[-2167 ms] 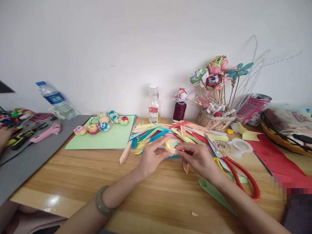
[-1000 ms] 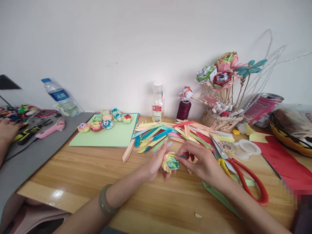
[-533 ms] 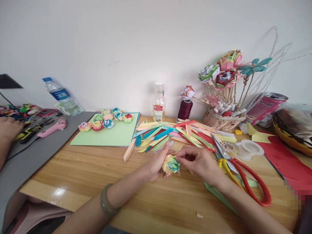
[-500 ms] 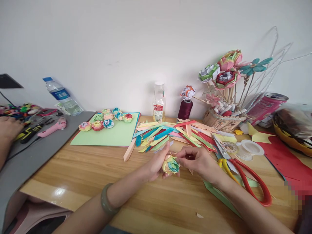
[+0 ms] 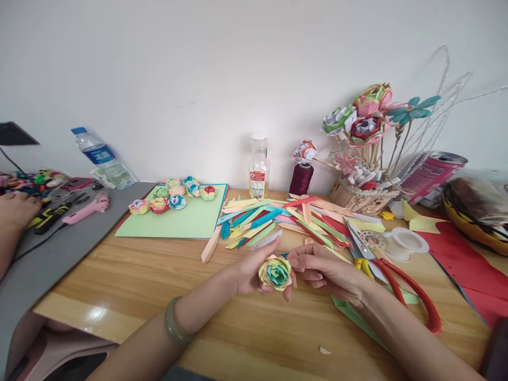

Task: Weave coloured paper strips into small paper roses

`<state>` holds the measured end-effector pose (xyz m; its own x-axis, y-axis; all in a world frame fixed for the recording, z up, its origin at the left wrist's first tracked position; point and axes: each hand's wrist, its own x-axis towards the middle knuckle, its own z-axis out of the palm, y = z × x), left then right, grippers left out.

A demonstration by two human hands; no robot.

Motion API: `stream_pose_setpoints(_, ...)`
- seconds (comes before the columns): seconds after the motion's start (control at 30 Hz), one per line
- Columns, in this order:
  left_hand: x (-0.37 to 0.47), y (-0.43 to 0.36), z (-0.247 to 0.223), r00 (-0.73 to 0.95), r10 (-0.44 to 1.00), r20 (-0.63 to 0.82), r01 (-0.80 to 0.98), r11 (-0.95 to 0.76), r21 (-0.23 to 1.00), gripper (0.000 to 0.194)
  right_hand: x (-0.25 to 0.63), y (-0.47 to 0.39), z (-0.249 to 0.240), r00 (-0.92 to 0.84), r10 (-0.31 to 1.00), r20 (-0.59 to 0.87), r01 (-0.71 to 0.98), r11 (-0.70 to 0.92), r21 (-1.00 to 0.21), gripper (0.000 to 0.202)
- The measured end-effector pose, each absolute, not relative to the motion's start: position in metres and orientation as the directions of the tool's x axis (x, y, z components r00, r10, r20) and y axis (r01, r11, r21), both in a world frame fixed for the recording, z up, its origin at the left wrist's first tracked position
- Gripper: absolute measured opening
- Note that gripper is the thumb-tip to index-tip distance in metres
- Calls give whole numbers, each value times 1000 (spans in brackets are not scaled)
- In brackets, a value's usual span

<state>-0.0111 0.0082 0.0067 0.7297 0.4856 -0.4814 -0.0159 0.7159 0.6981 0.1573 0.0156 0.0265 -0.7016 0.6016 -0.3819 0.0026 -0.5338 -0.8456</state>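
In my left hand (image 5: pixel 254 270) rests a small folded paper flower (image 5: pixel 275 273), yellow and peach on the outside with green and teal petals inside. Its open face points up toward me. My right hand (image 5: pixel 319 267) is at the flower's right edge, thumb and index finger pinched together. What sits in that pinch, if anything, is too small to make out. Just behind both hands lies a loose pile of folded paper strips (image 5: pixel 254 222) in many colours. Scissors (image 5: pixel 400 286) with red and yellow handles lie by my right wrist.
Several finished paper flowers (image 5: pixel 177 201) sit on green paper (image 5: pixel 166 226) at the left. Behind stand a glass bottle (image 5: pixel 259 169), a maroon thread spool (image 5: pixel 301 180) and a flower basket (image 5: pixel 359 196). Another person's hand (image 5: pixel 16 211) and a pink glue gun (image 5: pixel 87 209) are far left.
The flower has turned so its face shows more toward me, and it sits slightly further left. My right hand's fingers have shifted a little off the flower's top right side.
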Motion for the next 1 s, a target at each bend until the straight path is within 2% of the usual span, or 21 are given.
stream_pose_setpoints(0.13, -12, 9, 7, 760, 452, -466, -19, 733, 680, 83, 158, 16, 25, -693, 630, -350, -82, -552, -830, 26)
stream_pose_setpoints(0.27, -13, 10, 6, 770, 435, -467, -16, 745, 667, 85, 159, 16, 26, -610, 722, -327, -111, -487, -866, 23)
stream_pose_setpoints(0.37, -13, 10, 7, 770, 431, -470, -20, 753, 658, 87, 159, 15, 31, -543, 788, -291, -35, -367, -929, 25)
stream_pose_setpoints(0.47, -12, 10, 9, 780, 413, -469, -20, 767, 642, 88, 156, 13, 37, -550, 788, -275, 108, -259, -960, 24)
stream_pose_setpoints(0.57, -12, 9, 10, 768, 427, -478, -43, 779, 625, 81, 153, 11, 43, -586, 760, -280, 202, -197, -959, 16)
stream_pose_setpoints(0.67, -12, 7, 10, 736, 456, -500, -72, 788, 612, 71, 152, 10, 45, -583, 773, -252, 215, -152, -965, 14)
stream_pose_setpoints(0.83, -14, 7, 10, 739, 471, -482, -132, 803, 581, 66, 155, 13, 36, -609, 753, -249, 173, -181, -968, 18)
stream_pose_setpoints(1.0, -15, 8, 7, 771, 480, -419, -195, 804, 562, 67, 157, 17, 31, -506, 829, -238, 121, -204, -971, 14)
